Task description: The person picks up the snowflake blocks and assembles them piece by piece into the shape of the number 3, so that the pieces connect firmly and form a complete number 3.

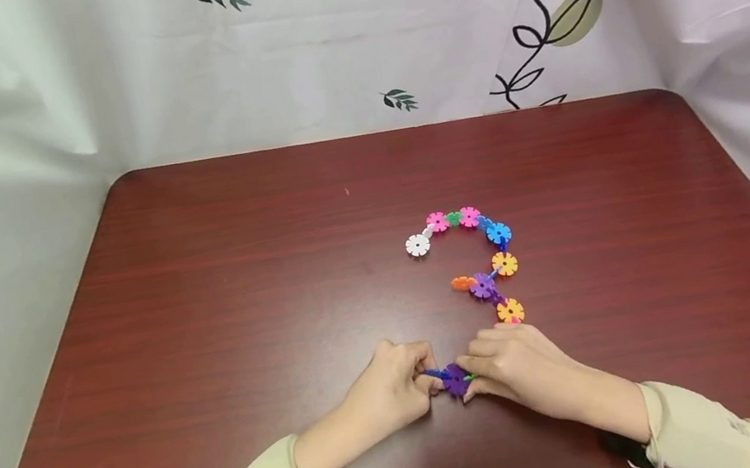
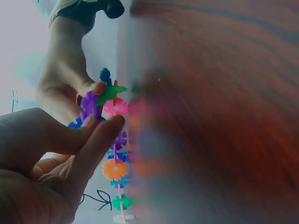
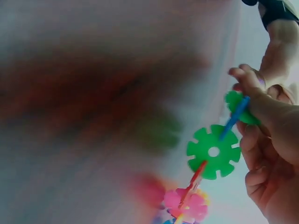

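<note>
Above the table's near side, a purple notched plastic disc sits between both hands. My left hand pinches a blue notched disc that meets the purple one. My right hand grips a green notched disc on the purple disc's other side. In the right wrist view, a blue disc seen edge-on links this to a larger green disc, followed by a red disc and a pink one. The right hand hides this stretch in the head view.
A curved chain of interlocked discs lies on the dark red-brown table, running from a white disc past blue to a yellow disc by my right hand. An orange disc branches leftward. Pale patterned cloth surrounds the table.
</note>
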The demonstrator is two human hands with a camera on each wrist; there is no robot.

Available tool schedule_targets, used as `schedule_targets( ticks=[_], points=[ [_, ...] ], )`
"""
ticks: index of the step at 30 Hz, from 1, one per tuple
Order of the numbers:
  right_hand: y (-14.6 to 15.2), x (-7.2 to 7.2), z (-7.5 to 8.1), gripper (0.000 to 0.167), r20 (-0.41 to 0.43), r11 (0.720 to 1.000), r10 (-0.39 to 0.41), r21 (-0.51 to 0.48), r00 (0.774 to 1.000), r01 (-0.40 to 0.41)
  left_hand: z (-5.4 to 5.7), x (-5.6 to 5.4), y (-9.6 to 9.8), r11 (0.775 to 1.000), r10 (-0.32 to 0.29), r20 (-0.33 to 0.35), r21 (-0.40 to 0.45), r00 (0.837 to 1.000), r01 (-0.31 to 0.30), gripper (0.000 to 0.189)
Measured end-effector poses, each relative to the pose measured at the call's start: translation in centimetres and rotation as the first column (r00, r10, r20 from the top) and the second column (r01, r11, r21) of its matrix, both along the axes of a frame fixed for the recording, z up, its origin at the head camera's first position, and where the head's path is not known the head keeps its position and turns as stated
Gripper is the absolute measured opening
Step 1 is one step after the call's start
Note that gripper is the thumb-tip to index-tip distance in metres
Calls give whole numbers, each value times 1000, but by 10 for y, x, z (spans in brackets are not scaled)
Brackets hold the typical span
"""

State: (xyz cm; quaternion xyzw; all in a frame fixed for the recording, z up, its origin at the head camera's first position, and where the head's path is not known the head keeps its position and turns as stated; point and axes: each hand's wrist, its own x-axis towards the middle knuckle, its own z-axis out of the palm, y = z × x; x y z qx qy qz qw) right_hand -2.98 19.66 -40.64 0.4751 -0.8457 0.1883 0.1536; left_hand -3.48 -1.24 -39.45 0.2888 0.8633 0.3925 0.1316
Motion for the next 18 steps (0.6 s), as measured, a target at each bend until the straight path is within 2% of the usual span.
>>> schedule_targets(
  ticks=[3,8,10,13,16,18],
  points=[
    [0,-1,3,27,-9,999,-5,40,1000,5,-1,0,0,1000,-8,-13,-16,1000,8,22],
    [1,0,5,30,-4,997,-33,65,999,33,-1,-6,-2,997,-64,48,-32,997,66,18],
    [3,1,8,40,17,996,-53,77,998,51,-1,-8,-5,993,-91,30,-76,995,93,17],
    [13,0,12,58,68,991,-101,95,993,94,-3,-10,-10,983,-119,-40,-145,992,112,15],
    [30,-1,16,66,139,977,-210,77,968,201,-5,-10,-14,975,-135,-112,-193,985,112,13],
    [41,-2,16,64,229,948,-318,57,920,314,-5,-9,-18,970,-146,-143,-216,979,113,14]
  ],
)
